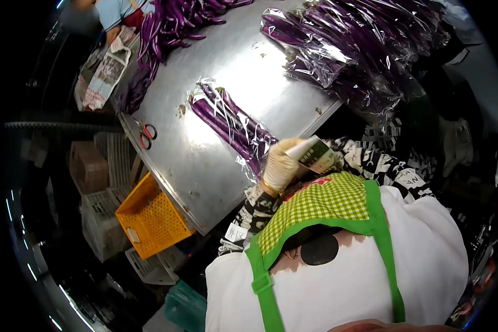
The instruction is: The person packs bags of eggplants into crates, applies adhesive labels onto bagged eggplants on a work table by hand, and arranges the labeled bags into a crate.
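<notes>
My left hand (279, 166), in a pale glove, is closed with its fingers at a white and dark-green printed sheet (317, 155); whether this is a label or a bag I cannot tell. The sheet lies close to my apron. My right sleeve (371, 161), black and white, reaches the sheet's other side, but the right hand itself is hidden. Just beyond my left hand, long purple eggplants (221, 124) in a clear plastic bag lie on the metal table (174, 160), their lower end near my wrist.
Many bagged eggplants (354, 41) are heaped at the right end; loose eggplants (171, 25) lie at the far left. Red-handled scissors (147, 136) rest by the left edge. Below stands a yellow crate (155, 218). Another person's arm (114, 34) shows at the top left.
</notes>
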The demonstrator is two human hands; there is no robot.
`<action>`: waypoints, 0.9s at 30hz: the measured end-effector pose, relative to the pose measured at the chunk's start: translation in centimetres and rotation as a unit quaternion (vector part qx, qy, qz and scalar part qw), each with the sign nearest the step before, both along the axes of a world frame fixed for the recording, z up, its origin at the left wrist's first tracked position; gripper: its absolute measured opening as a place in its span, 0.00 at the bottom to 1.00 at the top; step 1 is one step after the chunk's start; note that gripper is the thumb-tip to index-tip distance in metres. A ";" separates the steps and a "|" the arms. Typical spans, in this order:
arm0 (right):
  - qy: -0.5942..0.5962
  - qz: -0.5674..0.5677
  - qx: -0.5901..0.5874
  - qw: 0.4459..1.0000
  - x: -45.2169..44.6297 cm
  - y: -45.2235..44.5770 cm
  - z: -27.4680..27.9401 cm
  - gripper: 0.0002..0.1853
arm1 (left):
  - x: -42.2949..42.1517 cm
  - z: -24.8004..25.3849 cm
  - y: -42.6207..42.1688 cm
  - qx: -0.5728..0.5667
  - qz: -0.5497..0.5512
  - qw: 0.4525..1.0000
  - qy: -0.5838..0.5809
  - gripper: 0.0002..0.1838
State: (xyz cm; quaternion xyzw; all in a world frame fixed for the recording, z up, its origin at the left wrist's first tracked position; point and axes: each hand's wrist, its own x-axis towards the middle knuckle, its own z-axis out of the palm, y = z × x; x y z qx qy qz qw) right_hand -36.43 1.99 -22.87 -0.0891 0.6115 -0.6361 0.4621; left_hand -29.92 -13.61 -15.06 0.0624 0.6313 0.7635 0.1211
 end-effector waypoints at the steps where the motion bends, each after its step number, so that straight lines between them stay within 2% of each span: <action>1: -0.002 0.001 -0.011 1.000 -0.3 0.3 -0.4 0.20 | -0.4 -2.5 -0.6 -0.077 0.033 0.988 0.129 0.07; 2: -0.001 -0.003 -0.023 1.000 -0.8 0.8 -0.7 0.20 | 0.0 -4.5 -1.5 0.003 0.098 0.995 0.014 0.08; 3: -0.046 -0.064 0.048 0.996 -1.5 0.3 2.3 0.21 | 0.0 -5.0 -2.0 0.046 0.116 0.992 -0.009 0.09; 4: 0.029 -0.027 0.043 0.998 -2.2 1.1 3.5 0.24 | -0.2 -5.2 -2.4 0.089 0.133 0.987 -0.033 0.09; 6: 0.047 -0.066 -0.048 0.996 -1.2 0.2 7.6 0.20 | 0.0 -5.4 -3.1 0.084 0.154 0.982 -0.070 0.09; 9: 0.191 -0.035 -0.079 0.978 -1.0 -0.8 8.5 0.16 | 0.0 -4.4 -3.2 0.030 0.153 0.987 -0.049 0.09; 10: 0.176 -0.024 -0.083 0.981 -1.3 -0.6 9.2 0.15 | -0.3 -3.6 -3.0 0.001 0.148 0.988 -0.041 0.09; 11: 0.163 -0.014 -0.085 0.983 -1.2 -0.9 9.6 0.15 | 0.0 -3.0 -3.3 0.025 0.132 0.985 -0.107 0.10; 12: 0.151 -0.004 -0.087 0.985 -1.1 -1.1 9.8 0.15 | 0.2 -3.2 -3.4 0.031 0.145 0.984 -0.095 0.10; 14: 0.204 0.008 -0.077 0.976 -1.1 -1.3 9.6 0.14 | 0.4 -4.0 -3.0 0.044 0.171 0.982 -0.071 0.10; 15: 0.222 0.010 -0.071 0.972 -1.0 -1.3 9.7 0.14 | 0.5 -4.0 -2.8 0.011 0.203 0.979 -0.017 0.11; 16: 0.240 0.013 -0.065 0.968 -1.0 -1.5 9.8 0.15 | 0.3 -1.0 -1.6 0.113 0.245 0.962 -0.044 0.10; 17: 0.228 -0.011 -0.049 0.972 -0.6 -2.0 10.0 0.10 | 0.5 -1.4 -1.4 0.135 0.280 0.949 -0.047 0.08; 18: 0.289 -0.006 -0.031 0.957 -0.8 -2.3 9.9 0.09 | 0.8 -2.2 -1.5 0.157 0.316 0.934 -0.051 0.05; 20: 0.407 0.002 0.004 0.913 -1.4 -3.0 9.3 0.06 | 2.1 -4.8 -2.4 0.179 0.299 0.930 -0.115 0.03; 21: 0.461 -0.019 0.004 0.887 -1.6 -3.6 9.3 0.03 | 2.6 -5.6 -2.2 0.133 0.321 0.927 -0.141 0.05; 22: 0.463 -0.013 -0.005 0.886 -1.9 -4.2 9.1 0.03 | 3.3 -6.1 -2.4 0.142 0.316 0.933 -0.096 0.07; 24: 0.465 -0.002 -0.021 0.885 -2.9 -5.4 8.3 0.04 | 5.0 -4.7 -2.8 0.125 0.275 0.924 -0.232 0.09; 27: 0.370 -0.025 0.020 0.929 -5.0 -8.6 6.3 0.08 | 8.2 -5.9 -4.9 -0.019 0.179 0.954 -0.239 0.14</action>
